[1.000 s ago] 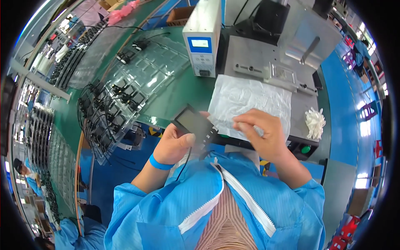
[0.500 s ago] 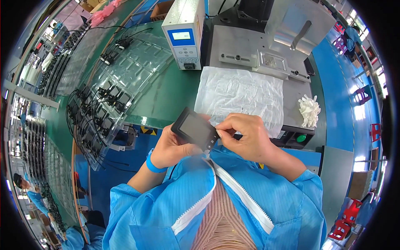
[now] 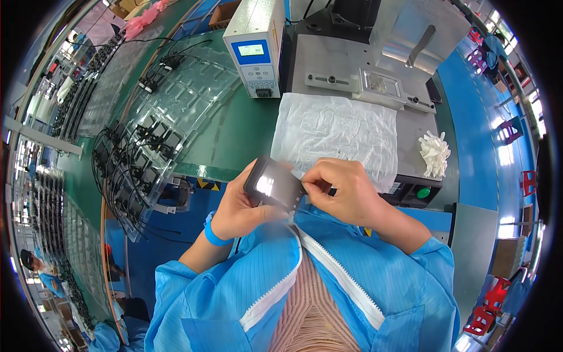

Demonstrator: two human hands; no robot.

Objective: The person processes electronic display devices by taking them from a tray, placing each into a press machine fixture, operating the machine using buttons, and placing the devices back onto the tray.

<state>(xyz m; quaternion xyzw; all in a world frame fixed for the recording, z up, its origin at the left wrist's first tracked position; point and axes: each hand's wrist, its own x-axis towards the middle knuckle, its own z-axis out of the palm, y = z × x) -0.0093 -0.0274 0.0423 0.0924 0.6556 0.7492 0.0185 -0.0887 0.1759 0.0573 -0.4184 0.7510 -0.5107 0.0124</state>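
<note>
A small black device with a rectangular screen [image 3: 277, 186] is held tilted in front of my chest, and a bright reflection lies on its screen. My left hand [image 3: 239, 210] is closed round its left and lower side, with the thumb along the lower edge. My right hand [image 3: 346, 192] meets the device's right edge, thumb and forefinger pinched together there. Whatever lies between those fingertips is too small to make out. Just beyond the hands, a crumpled white sheet [image 3: 334, 132] covers the front of the bench machine.
A white control box with a blue-framed display [image 3: 252, 56] stands behind the sheet's left. The machine's metal fixture [image 3: 381, 85] is behind the sheet. A white ruffled bundle [image 3: 434, 155] sits near a green button [image 3: 423, 193]. Clear plastic trays [image 3: 196, 94] and cabled black devices [image 3: 143, 155] lie left.
The device has tilted slightly in my left hand, and a bright reflection now shows on its screen. My right fingertips have shifted slightly left, still at its right edge.
</note>
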